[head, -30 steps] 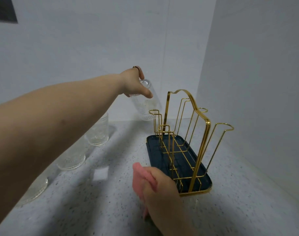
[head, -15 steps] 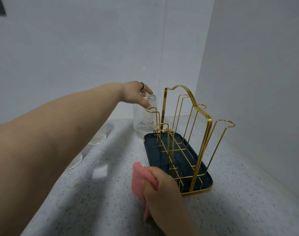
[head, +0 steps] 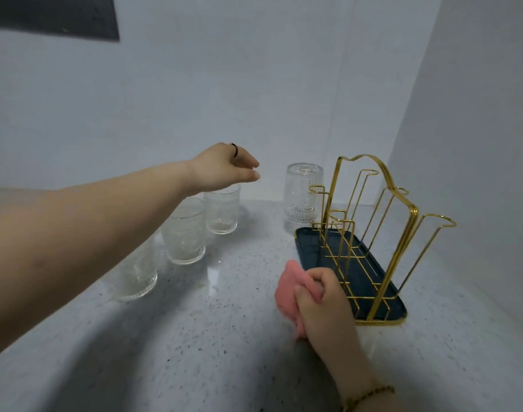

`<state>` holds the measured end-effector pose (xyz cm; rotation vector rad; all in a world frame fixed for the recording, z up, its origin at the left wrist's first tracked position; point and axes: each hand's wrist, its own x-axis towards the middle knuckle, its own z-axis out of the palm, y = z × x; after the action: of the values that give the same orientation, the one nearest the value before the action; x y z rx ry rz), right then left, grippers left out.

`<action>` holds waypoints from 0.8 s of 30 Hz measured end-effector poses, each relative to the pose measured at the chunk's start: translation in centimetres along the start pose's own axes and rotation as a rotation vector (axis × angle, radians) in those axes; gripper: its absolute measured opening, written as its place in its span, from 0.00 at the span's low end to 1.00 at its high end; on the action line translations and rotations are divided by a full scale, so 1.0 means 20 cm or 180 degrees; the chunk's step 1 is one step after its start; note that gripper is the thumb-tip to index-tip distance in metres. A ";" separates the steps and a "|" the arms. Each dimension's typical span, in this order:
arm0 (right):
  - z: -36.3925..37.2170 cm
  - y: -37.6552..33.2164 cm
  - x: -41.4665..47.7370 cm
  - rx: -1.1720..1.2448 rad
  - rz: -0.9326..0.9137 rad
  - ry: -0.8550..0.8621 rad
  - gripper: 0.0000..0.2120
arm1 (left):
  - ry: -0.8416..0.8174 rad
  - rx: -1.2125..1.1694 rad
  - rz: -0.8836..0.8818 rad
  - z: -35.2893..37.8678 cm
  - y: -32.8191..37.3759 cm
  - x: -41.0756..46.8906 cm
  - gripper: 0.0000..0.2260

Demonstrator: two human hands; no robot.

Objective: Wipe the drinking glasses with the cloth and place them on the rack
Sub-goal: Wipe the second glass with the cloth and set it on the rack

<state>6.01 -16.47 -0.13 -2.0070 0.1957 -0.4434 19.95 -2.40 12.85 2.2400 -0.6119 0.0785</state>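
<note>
Left of the gold wire rack on a dark blue tray (head: 309, 245), my left hand (head: 221, 171) hangs empty and relaxed, a clear ribbed glass (head: 303, 191) stands inverted at the rack's far end, presumably to drain, and my right hand (head: 319, 298) grips the pink cloth (head: 287, 289) ready for wiping.

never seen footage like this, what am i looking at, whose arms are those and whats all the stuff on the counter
There is no machine here. A person wears one wide-angle camera on their head, so you look down along their own arms. That is the only view.

The left hand reaches out over the counter and holds nothing; its fingers are loosely curled. The right hand, nearer the camera, grips a pink cloth.

On the speckled counter three upright glasses stand in a row on the left. On the right is a gold wire rack on a dark tray. An upside-down glass sits at the rack's far end, apparently slipped over a prong.
</note>
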 end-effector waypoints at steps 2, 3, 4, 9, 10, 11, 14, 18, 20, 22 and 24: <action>0.01 -0.02 -0.02 0.0087 -0.0002 0.0011 0.11 | 0.0445 -0.0281 -0.0112 -0.05 -0.09 -0.16 0.08; 0.00 -0.03 -0.03 0.0128 -0.0003 0.0019 0.10 | 0.0695 -0.0382 -0.0151 -0.07 -0.13 -0.23 0.06; 0.01 -0.04 -0.04 0.0162 -0.0011 0.0020 0.09 | 0.0961 -0.0428 -0.0176 -0.09 -0.17 -0.31 0.05; 0.03 -0.06 -0.07 0.0124 -0.0097 -0.0003 0.12 | 0.2442 -0.0727 -0.0525 -0.12 -0.37 -0.65 0.11; 0.03 -0.07 -0.08 0.0117 -0.0109 -0.0002 0.11 | 0.2619 -0.0805 -0.0662 -0.11 -0.41 -0.70 0.15; 0.04 -0.07 -0.09 0.0115 -0.0118 -0.0017 0.11 | 0.2675 -0.0881 -0.0818 -0.09 -0.45 -0.74 0.19; 0.05 -0.09 -0.10 0.0144 -0.0161 -0.0023 0.10 | 0.2105 -0.1008 -0.1342 -0.03 -0.55 -0.80 0.33; 0.06 -0.09 -0.10 0.0155 -0.0160 -0.0034 0.09 | 0.1463 -0.0910 -0.1522 0.01 -0.61 -0.79 0.38; 0.06 -0.08 -0.10 0.0165 -0.0139 -0.0012 0.09 | 0.1497 -0.0804 -0.1568 0.02 -0.64 -0.77 0.36; 0.06 -0.08 -0.10 0.0154 -0.0114 0.0027 0.09 | 0.1578 -0.0843 -0.1645 0.03 -0.65 -0.74 0.36; 0.05 -0.07 -0.09 0.0164 -0.0098 0.0090 0.08 | 0.1572 -0.0828 -0.1651 0.05 -0.66 -0.71 0.37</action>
<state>4.63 -14.35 0.28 -1.9563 0.1696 -0.4920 13.22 10.14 -0.38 1.9533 0.2166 0.2620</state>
